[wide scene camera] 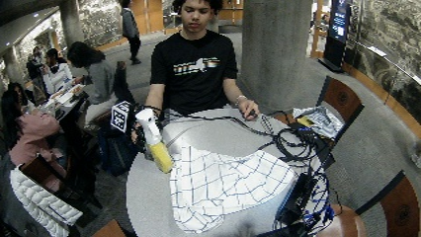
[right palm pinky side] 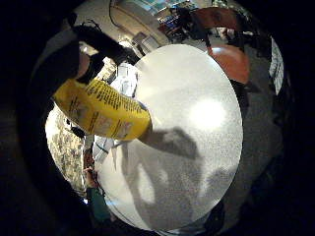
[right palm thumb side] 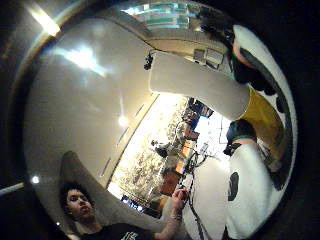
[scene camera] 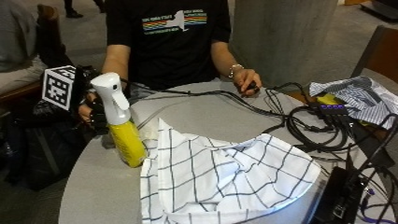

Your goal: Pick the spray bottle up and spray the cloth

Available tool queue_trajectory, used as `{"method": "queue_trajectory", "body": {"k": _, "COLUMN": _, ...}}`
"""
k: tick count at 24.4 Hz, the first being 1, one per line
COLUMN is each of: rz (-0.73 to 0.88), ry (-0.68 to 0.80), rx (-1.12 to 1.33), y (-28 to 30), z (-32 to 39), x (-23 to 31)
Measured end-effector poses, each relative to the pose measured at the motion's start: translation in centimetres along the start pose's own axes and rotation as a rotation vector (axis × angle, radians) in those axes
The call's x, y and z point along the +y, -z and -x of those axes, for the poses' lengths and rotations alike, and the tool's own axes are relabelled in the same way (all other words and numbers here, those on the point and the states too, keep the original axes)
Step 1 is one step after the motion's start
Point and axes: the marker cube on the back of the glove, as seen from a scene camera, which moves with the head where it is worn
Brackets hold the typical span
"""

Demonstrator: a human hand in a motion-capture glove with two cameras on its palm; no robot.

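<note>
Bright overhead light — glare on the table [right palm pinky side: 206, 114], soft shadows; palm views bend at the edges.

The spray bottle [scene camera: 125, 140] looks like smooth yellow plastic with a glossy white plastic head. Just beside it lies the cloth [scene camera: 217, 179], soft woven white fabric with dark checks, on a matt grey speckled surface [scene camera: 99, 196].

At the left of the outside view, the spray bottle [scene camera: 120, 122] has a white head and a yellow body; the little-finger palm view shows black print on its yellow label. The cloth [scene camera: 217, 179], low in the centre, is white with a thin dark grid. The table [scene camera: 99, 191] is grey. The right hand [scene camera: 93, 113] wears black.
</note>
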Motion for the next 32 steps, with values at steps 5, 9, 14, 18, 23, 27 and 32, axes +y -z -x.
{"method": "queue_trajectory", "body": {"k": 5, "rz": -0.068, "ry": 0.025, "rx": -0.001, "y": 0.57, "z": -0.26, "x": 0.07}}
{"method": "queue_trajectory", "body": {"k": 9, "rz": -0.084, "ry": 0.028, "rx": 0.003, "y": 0.86, "z": -0.36, "x": 0.08}}
{"method": "queue_trajectory", "body": {"k": 14, "rz": -0.064, "ry": 0.033, "rx": -0.018, "y": 0.85, "z": -0.27, "x": 0.24}}
{"method": "queue_trajectory", "body": {"k": 18, "rz": -0.042, "ry": 0.043, "rx": -0.020, "y": 0.94, "z": -0.22, "x": 0.47}}
{"method": "queue_trajectory", "body": {"k": 23, "rz": 0.073, "ry": 0.022, "rx": 0.031, "y": 0.53, "z": -0.13, "x": 0.48}}
{"method": "queue_trajectory", "body": {"k": 27, "rz": 0.162, "ry": -0.005, "rx": 0.078, "y": 0.32, "z": -0.07, "x": 0.73}}
{"method": "queue_trajectory", "body": {"k": 32, "rz": 0.168, "ry": -0.012, "rx": 0.089, "y": 0.56, "z": -0.09, "x": 0.61}}
